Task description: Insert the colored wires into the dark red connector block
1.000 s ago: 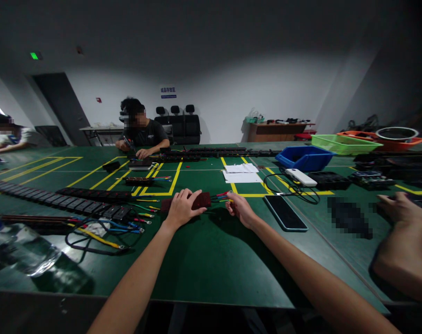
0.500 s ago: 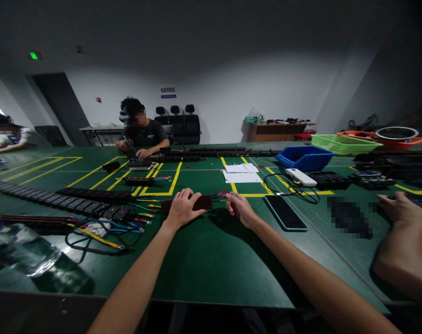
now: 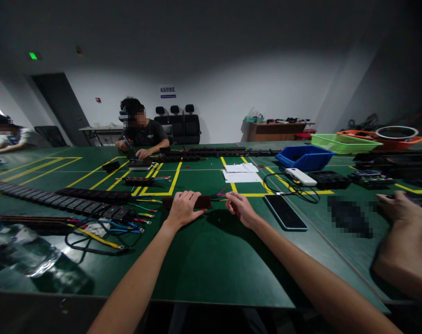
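Note:
My left hand (image 3: 185, 208) is closed over a dark reddish-brown flat block (image 3: 204, 202) lying on the green table (image 3: 197, 260). Thin coloured wires (image 3: 218, 195), red, yellow and dark, come out of the block's right end. At those wires my right hand (image 3: 239, 204) has its fingers pinched together, holding the wire ends; the tips are partly hidden. Left of the block lie cables with ring terminals (image 3: 146, 215) beside a long row of black modules (image 3: 68, 202). A phone (image 3: 285, 212) rests to the right of my right hand.
A water bottle (image 3: 21, 248) stands at the near left. White papers (image 3: 242, 176), a blue bin (image 3: 303, 158), a green basket (image 3: 346, 144) and a white power bank (image 3: 301, 176) are farther back. A co-worker's arm (image 3: 405, 250) reaches in from the right; another person (image 3: 150, 134) sits opposite.
The block has tilted slightly under my left hand, its face showing more edge-on. My right hand stays at the wires, almost unmoved.

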Demonstrator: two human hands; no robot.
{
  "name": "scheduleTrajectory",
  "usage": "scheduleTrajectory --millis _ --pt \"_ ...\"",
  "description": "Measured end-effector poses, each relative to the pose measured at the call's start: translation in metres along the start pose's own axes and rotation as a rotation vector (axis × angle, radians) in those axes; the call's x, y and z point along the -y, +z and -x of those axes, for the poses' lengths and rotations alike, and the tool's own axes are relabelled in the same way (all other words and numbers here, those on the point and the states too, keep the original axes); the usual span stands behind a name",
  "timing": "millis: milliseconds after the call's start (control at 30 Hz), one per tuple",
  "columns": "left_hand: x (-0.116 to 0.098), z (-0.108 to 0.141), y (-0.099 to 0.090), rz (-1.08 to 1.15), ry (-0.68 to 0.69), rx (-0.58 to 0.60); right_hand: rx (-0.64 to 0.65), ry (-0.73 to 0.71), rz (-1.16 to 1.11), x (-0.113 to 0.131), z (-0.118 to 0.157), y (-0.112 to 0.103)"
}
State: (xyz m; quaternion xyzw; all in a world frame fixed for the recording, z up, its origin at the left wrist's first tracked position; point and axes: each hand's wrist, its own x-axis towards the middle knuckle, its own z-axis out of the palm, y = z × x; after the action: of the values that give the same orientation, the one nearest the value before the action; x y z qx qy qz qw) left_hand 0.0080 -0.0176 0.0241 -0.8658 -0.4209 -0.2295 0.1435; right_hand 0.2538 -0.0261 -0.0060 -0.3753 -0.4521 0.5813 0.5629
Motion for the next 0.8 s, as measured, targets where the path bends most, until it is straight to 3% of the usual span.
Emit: scheduleTrajectory --millis 300,467,800 --pt "0.001 -0.001 -0.002 -0.019 0.006 -0.038 0.017 0.144 -0.133 0.008 0.004 -0.002" --pt "0.002 0.000 0.000 -0.032 0.009 -0.068 0.035 0.150 -0.132 0.009 0.005 -0.002" --pt "0.004 0.002 -0.003 0.025 0.011 -0.261 0.300 0.126 -0.152 0.012 0.006 -0.007"
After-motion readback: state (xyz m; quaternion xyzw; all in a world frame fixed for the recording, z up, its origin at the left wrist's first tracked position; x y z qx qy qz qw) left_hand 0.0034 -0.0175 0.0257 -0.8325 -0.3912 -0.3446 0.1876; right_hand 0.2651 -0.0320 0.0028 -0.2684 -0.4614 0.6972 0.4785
